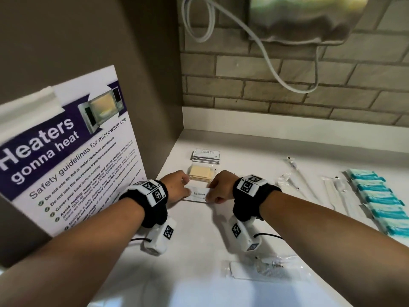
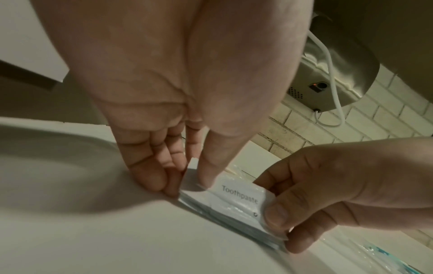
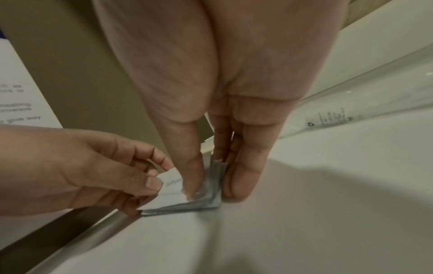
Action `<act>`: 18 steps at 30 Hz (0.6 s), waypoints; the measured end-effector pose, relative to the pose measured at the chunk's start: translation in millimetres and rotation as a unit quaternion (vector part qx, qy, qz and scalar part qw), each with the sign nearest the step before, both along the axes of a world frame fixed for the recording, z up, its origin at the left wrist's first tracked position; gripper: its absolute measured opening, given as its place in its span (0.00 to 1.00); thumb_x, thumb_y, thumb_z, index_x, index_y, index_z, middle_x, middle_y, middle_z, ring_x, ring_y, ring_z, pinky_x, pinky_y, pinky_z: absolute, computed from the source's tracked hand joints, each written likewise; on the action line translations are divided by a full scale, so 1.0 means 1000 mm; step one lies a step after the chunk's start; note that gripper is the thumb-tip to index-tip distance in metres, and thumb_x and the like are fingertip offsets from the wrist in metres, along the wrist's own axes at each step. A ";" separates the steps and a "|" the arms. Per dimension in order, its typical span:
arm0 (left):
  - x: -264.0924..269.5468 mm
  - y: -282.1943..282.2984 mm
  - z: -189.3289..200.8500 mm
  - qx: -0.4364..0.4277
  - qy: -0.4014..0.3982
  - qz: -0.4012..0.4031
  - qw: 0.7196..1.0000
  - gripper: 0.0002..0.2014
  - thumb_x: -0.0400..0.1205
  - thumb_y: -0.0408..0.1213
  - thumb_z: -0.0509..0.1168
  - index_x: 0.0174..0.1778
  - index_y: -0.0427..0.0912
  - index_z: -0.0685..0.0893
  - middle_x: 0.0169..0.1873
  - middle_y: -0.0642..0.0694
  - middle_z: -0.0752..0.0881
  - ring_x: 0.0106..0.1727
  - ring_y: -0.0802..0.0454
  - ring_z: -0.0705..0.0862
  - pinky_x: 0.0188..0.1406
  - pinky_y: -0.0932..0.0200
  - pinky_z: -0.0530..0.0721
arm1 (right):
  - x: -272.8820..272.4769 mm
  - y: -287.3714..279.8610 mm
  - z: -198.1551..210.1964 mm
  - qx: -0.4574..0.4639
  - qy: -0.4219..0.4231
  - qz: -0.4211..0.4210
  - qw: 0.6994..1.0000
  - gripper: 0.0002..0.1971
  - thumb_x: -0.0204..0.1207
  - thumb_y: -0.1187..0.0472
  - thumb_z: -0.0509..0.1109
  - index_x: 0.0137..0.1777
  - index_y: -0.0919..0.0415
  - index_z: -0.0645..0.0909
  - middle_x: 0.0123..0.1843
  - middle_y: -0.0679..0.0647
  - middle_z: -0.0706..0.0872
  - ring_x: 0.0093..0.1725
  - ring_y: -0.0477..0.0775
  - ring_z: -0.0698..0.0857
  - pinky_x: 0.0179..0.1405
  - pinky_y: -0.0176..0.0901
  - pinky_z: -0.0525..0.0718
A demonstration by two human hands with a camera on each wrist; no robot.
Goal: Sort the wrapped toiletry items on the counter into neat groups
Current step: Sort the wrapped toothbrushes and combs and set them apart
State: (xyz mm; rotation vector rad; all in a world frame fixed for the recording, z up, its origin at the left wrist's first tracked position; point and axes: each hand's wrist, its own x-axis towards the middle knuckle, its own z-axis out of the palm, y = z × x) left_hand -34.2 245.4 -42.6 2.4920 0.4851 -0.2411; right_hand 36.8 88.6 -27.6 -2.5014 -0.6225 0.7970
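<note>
A small stack of white sachets labelled "Toothpaste" (image 1: pixel 198 194) (image 2: pixel 239 196) (image 3: pixel 173 198) lies on the white counter (image 1: pixel 199 251) near the left wall. My left hand (image 1: pixel 177 188) (image 2: pixel 187 185) pinches the stack's left end, thumb on top and fingers against the edge. At the other end my right hand (image 1: pixel 218 190) (image 3: pixel 214 191) pinches it the same way, thumb pressing on the top sachet. Both hands square the stack between them. The sachets under the top one show only as grey edges.
Behind the hands lie a clear packet with a yellow pad (image 1: pixel 201 172) and a pile of grey-white sachets (image 1: pixel 205 155). Wrapped toothbrushes (image 1: pixel 298 180) and a row of teal wrapped items (image 1: pixel 380 200) sit to the right. A wrapped comb (image 1: pixel 265 270) lies near me. A microwave poster (image 1: pixel 66 151) leans on the left.
</note>
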 end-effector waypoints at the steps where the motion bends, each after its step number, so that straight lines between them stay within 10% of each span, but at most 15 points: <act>1: 0.001 0.000 -0.001 0.001 0.001 0.002 1.000 0.19 0.79 0.38 0.69 0.66 0.42 0.76 0.65 0.41 0.82 0.65 0.45 0.81 0.58 0.64 0.73 | 0.000 0.002 0.000 -0.013 -0.010 0.000 1.000 0.06 0.64 0.61 0.78 0.36 0.64 0.89 0.26 0.52 0.84 0.30 0.49 0.81 0.41 0.42 0.87; 11: 0.007 0.004 -0.004 0.044 0.024 -0.004 0.999 0.20 0.79 0.43 0.69 0.66 0.44 0.75 0.62 0.45 0.83 0.64 0.46 0.81 0.59 0.60 0.75 | 0.002 0.007 -0.003 -0.044 -0.047 -0.002 0.998 0.16 0.66 0.59 0.78 0.23 0.58 0.76 0.09 0.44 0.75 0.24 0.49 0.79 0.37 0.37 0.82; 18: 0.011 0.013 0.002 0.069 0.034 -0.019 0.997 0.19 0.81 0.45 0.66 0.66 0.43 0.75 0.62 0.45 0.83 0.64 0.46 0.80 0.59 0.59 0.75 | 0.013 0.001 0.008 -0.066 -0.052 0.001 0.996 0.20 0.60 0.45 0.78 0.19 0.58 0.78 0.16 0.48 0.79 0.26 0.52 0.79 0.31 0.38 0.78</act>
